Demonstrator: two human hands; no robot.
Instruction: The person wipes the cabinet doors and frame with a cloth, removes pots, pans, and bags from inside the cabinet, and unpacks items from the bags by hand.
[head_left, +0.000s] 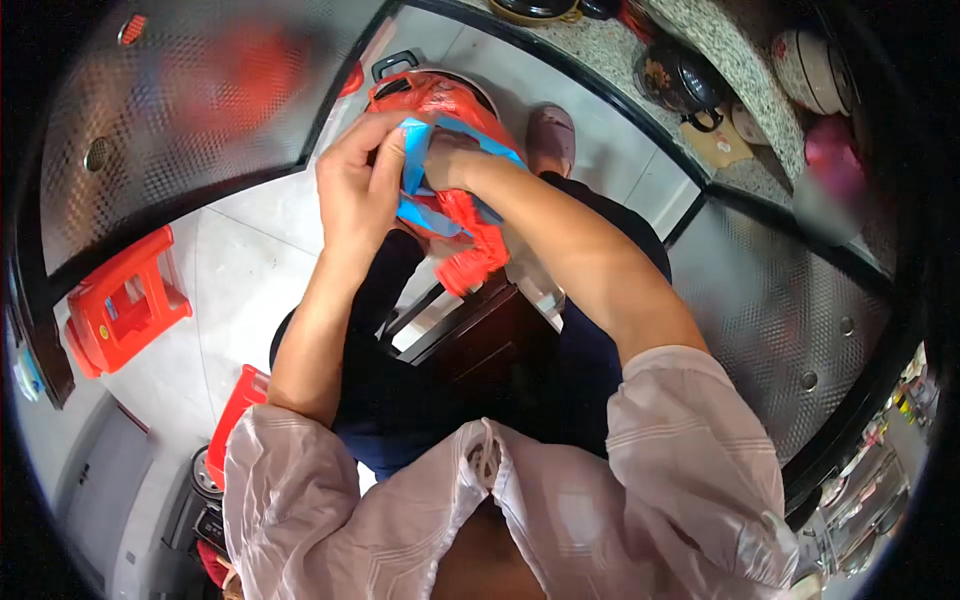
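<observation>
My left hand [355, 180] is closed, its thumb and fingers pinching the edge of a blue plastic bag [415, 150]. My right hand [448, 163] reaches into the opening of the blue bag, and its fingers are hidden there. Around and below the blue plastic lies a red plastic bag [440, 95], with a crumpled red strip [475, 250] hanging toward me. Behind the hands, a round container with a dark handle [395, 65] stands on the floor, partly covered by the red bag.
A dark wooden seat [480, 335] is between my legs. Red plastic stools [125, 300] stand at the left. Black-framed textured glass panels [180, 120] flank me on both sides. A speckled counter [590, 50] at the upper right holds a dark pot [685, 80] and bowls [808, 70].
</observation>
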